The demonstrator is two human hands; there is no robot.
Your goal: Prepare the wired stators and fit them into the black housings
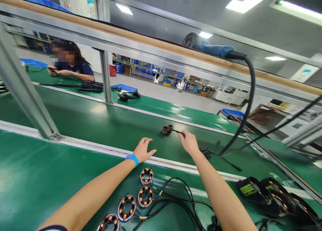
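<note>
My right hand [189,142] is closed on a black cable [181,133] over the far green strip of the bench. At the cable's end are two small motor stators [167,128] with copper windings. To the left, my left hand [144,150] is open, fingers apart and holding nothing; a blue band [133,159] circles its wrist. Nearer to me, between my forearms, lie several ring-shaped stators [145,196] with copper coils. Black cables [173,200] with yellow and blue tags run from them to the right, passing under my right forearm.
Black round housings [254,189] stand at the lower right. A blue power tool [210,48] lies on the overhead shelf [151,43], its thick cable hanging down. A metal post [27,86] rises at left. Across the bench, a co-worker [72,64] sits near black cables [90,86].
</note>
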